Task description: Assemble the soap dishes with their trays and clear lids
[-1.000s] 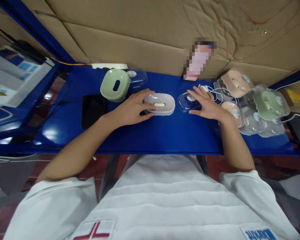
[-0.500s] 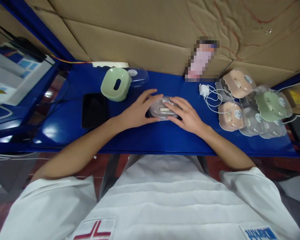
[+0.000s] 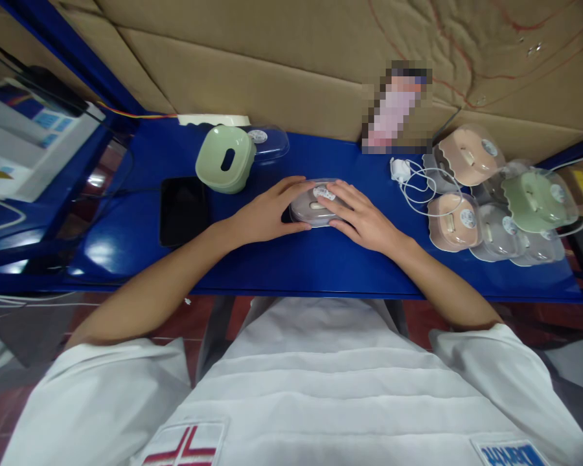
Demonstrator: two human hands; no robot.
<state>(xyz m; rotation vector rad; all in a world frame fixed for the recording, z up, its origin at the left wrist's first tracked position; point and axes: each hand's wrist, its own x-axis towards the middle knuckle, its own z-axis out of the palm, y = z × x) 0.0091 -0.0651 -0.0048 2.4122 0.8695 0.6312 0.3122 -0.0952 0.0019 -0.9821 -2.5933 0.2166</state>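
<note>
On the worktop (image 3: pixel 320 268), our left hand (image 3: pixel 272 210) and right hand (image 3: pixel 362 215) are clasped around opposite ends of the grey soap box (image 3: pixel 313 208), which wears its clear lid (image 3: pixel 324 192). Uneven pressure could leave that lid crooked. Farther back, leftward, stands a green soap box (image 3: pixel 214 162).

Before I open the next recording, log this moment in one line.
left hand: around left end of grey box; right hand: on clear lid; lid: over grey box; support: blue table; nearby: uncovered green box

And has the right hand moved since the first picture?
Yes, the right hand moved left, away from the white charger, onto the clear lid covering the grey box.
</note>
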